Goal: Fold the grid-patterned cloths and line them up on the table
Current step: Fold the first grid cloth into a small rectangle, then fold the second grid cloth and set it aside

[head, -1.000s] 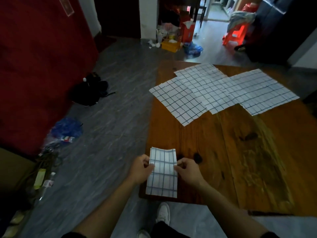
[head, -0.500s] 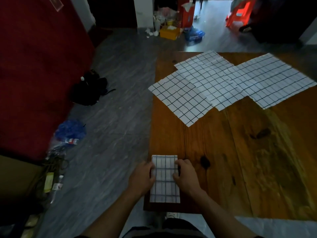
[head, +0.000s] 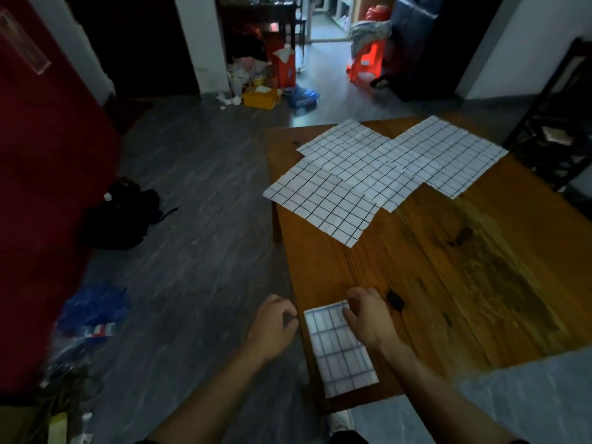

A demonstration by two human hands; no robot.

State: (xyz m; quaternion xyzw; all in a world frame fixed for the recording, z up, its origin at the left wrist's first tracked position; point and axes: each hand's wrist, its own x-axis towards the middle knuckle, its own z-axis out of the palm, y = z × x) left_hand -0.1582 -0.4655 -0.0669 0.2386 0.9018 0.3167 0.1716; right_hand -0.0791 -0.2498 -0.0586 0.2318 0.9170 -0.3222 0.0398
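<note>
A folded grid-patterned cloth (head: 340, 350) lies flat at the near left corner of the wooden table (head: 448, 283). My right hand (head: 368, 318) rests on its far right corner with the fingers curled onto the fabric. My left hand (head: 274, 325) hovers just left of the table edge, off the cloth, its fingers curled with nothing in them. Three unfolded grid cloths lie overlapping at the far side: one at the left (head: 320, 200), one in the middle (head: 362, 161) and one at the right (head: 448, 155).
A dark knot (head: 395, 299) marks the wood beside my right hand. On the floor to the left lie a black bag (head: 121, 213) and a blue plastic bag (head: 93, 312). A red wall stands at the left. A dark shelf (head: 557, 123) stands at the far right.
My left hand has come off the folded cloth and moved left past the table edge. My right hand has shifted to the cloth's far right corner. The view has tilted upward.
</note>
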